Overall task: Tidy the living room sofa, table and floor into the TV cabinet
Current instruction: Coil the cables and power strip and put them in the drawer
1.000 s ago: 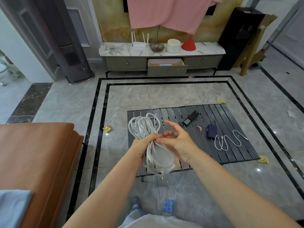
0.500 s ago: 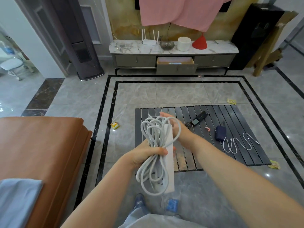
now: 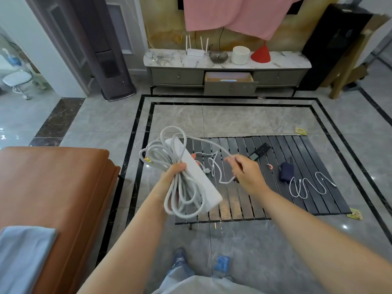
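1. Nearest us, our left hand point(image 3: 172, 172) has its fingers wrapped round a white power strip point(image 3: 198, 179) together with its coiled grey-white cord point(image 3: 169, 166); the bundle hangs in the air above the near left edge of the black slatted counter point(image 3: 307, 200).
2. Our right hand point(image 3: 247, 174) is just right of the bundle, its fingers curled and pinching a loose run of the same cord, which arcs back to the coil; a thinner white lead dangles between our two hands.
3. To our left sits the brown sofa point(image 3: 53, 187), with a pale blue cloth point(image 3: 21, 257) lying on its near end.
4. On the counter lie a black remote point(image 3: 259, 152), a small pink item point(image 3: 269, 165), a dark blue pouch point(image 3: 286, 172) and, touching the pouch, a squiggled white cable point(image 3: 307, 184).
5. Yellow scraps rest on the floor: one point(image 3: 353, 213) by the counter's near right corner, another point(image 3: 300, 130) beyond its far edge.
6. Farthest off, the TV cabinet point(image 3: 176, 76) has its middle drawer point(image 3: 230, 80) pulled open; inside we can make out only a small pale object, too blurred to name.
7. On the cabinet's marble top stand a white router point(image 3: 196, 52), a dark bowl point(image 3: 218, 56), a white cylindrical pot point(image 3: 240, 55) and a red cone point(image 3: 261, 55).
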Demonstrator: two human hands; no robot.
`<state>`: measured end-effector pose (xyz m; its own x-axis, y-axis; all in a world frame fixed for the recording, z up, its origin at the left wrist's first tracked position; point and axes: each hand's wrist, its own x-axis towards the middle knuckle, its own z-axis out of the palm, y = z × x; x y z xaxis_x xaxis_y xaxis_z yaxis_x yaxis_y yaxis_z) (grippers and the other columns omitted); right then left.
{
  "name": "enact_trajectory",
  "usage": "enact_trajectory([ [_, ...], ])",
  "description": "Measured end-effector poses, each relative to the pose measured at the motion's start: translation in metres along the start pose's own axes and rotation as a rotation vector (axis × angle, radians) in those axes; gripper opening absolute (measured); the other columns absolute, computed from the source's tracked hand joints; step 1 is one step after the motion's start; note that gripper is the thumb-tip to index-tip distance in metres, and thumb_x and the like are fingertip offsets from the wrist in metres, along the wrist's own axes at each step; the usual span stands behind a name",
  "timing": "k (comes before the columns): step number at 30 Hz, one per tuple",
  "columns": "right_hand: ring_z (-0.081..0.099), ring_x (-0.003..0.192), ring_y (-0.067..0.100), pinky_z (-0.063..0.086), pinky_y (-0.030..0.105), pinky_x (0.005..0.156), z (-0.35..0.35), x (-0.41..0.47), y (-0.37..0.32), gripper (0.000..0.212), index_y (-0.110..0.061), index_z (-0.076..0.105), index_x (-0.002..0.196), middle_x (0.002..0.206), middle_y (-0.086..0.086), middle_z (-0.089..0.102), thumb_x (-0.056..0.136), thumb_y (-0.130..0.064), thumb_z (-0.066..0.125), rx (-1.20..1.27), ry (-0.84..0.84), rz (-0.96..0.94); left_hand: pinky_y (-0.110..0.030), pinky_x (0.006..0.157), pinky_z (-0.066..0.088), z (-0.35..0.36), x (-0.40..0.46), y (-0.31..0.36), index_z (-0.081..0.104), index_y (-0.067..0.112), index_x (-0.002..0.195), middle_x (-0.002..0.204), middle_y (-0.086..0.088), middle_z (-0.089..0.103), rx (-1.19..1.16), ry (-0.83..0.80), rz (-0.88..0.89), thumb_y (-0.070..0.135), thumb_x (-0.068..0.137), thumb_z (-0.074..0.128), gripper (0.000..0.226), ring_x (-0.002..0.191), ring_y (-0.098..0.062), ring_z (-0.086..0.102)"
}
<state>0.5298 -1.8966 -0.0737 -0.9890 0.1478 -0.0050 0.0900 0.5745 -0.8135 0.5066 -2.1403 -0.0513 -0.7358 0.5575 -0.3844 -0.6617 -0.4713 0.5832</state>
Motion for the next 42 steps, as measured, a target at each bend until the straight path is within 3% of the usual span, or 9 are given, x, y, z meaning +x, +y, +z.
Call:
enact_trajectory([
  [3, 0.041, 0.051, 0.003, 0.031, 0.014, 0.051, -0.008, -0.009, -0.036, 0.028, -0.022, 0.062, 0.128, 0.065, -0.009, 0.051, 0.104, -0.025, 0.046, 0.125, 0.15, -0.075, -0.037, 0.069, 0.057, 0.002, 0.016, -0.001, 0.058, 0.003, 0.131, 0.095, -0.012, 0.068, 0.101, 0.321, 0.068, 0.027, 0.054, 0.089, 0.086, 0.077, -0.025, 0.068],
  [8, 0.048, 0.054, 0.01, 0.041, 0.022, 0.053, -0.005, -0.022, -0.066, 0.036, -0.023, 0.056, 0.139, 0.089, 0.004, 0.073, 0.103, -0.022, 0.05, 0.151, -0.015, -0.175, -0.044, 0.078, 0.06, 0.019, 0.028, -0.011, 0.068, 0.009, 0.108, 0.1, -0.014, 0.075, 0.124, 0.553, 0.214, 0.012, 0.074, 0.083, 0.038, 0.089, -0.03, 0.074],
  [12, 0.061, 0.072, -0.015, 0.049, 0.008, 0.07, 0.0, -0.026, -0.068, 0.036, -0.021, 0.057, 0.137, 0.086, -0.039, 0.063, 0.101, -0.016, 0.053, 0.087, -0.16, -0.155, -0.045, 0.078, 0.06, 0.02, 0.03, -0.013, 0.068, 0.009, 0.106, 0.097, -0.016, 0.074, 0.127, 0.537, 0.175, 0.013, 0.074, 0.084, 0.037, 0.087, -0.032, 0.073],
  [16, 0.063, 0.112, -0.003, 0.053, 0.035, 0.099, -0.002, -0.024, -0.063, 0.032, -0.036, 0.062, 0.129, 0.123, -0.019, 0.067, 0.099, -0.027, 0.056, 0.021, -0.248, -0.126, -0.043, 0.077, 0.059, 0.023, 0.023, -0.022, 0.065, 0.003, 0.118, 0.105, -0.019, 0.073, 0.144, 0.441, 0.154, 0.021, 0.065, 0.087, 0.06, 0.092, -0.033, 0.073],
  [22, 0.069, 0.098, 0.002, 0.055, 0.041, 0.092, 0.0, -0.025, -0.066, 0.025, -0.041, 0.067, 0.118, 0.104, -0.017, 0.074, 0.097, -0.034, 0.056, -0.026, -0.266, -0.114, -0.047, 0.079, 0.059, 0.036, 0.021, -0.032, 0.061, -0.003, 0.117, 0.104, -0.028, 0.068, 0.119, 0.311, 0.121, 0.026, 0.06, 0.094, 0.072, 0.094, -0.041, 0.07],
  [28, 0.064, 0.109, -0.005, 0.049, 0.031, 0.103, -0.008, -0.029, -0.067, 0.03, -0.029, 0.067, 0.125, 0.116, -0.015, 0.071, 0.095, -0.025, 0.063, 0.058, -0.426, -0.052, -0.039, 0.068, 0.059, 0.04, 0.023, -0.037, 0.065, 0.005, 0.087, 0.078, -0.013, 0.068, 0.127, 0.471, 0.183, 0.008, 0.072, 0.084, 0.024, 0.072, -0.027, 0.069],
  [33, 0.06, 0.075, 0.004, 0.05, 0.022, 0.073, -0.021, -0.025, -0.072, 0.014, -0.025, 0.08, 0.097, 0.084, -0.006, 0.067, 0.092, -0.024, 0.067, 0.011, -0.196, -0.133, -0.048, 0.072, 0.06, 0.031, 0.025, -0.029, 0.064, 0.007, 0.087, 0.082, -0.015, 0.068, 0.029, 0.543, 0.142, 0.007, 0.079, 0.076, 0.014, 0.077, -0.031, 0.069],
  [37, 0.059, 0.069, -0.002, 0.044, 0.011, 0.067, -0.033, -0.026, -0.043, 0.026, -0.029, 0.075, 0.107, 0.085, -0.009, 0.068, 0.095, -0.013, 0.058, 0.034, 0.055, 0.075, -0.041, 0.067, 0.061, 0.02, 0.025, -0.005, 0.064, 0.006, 0.106, 0.092, -0.015, 0.068, 0.027, 0.488, 0.148, 0.014, 0.081, 0.074, 0.028, 0.079, -0.029, 0.07],
  [42, 0.067, 0.101, 0.02, 0.057, 0.036, 0.084, 0.0, -0.037, 0.017, 0.065, -0.034, 0.041, 0.145, 0.122, 0.0, 0.061, 0.088, -0.008, 0.059, 0.027, -0.423, 0.582, -0.036, 0.066, 0.059, 0.029, 0.024, 0.006, 0.061, 0.001, 0.12, 0.098, -0.016, 0.067, 0.068, 0.418, 0.148, 0.013, 0.084, 0.07, 0.039, 0.083, -0.029, 0.068],
])
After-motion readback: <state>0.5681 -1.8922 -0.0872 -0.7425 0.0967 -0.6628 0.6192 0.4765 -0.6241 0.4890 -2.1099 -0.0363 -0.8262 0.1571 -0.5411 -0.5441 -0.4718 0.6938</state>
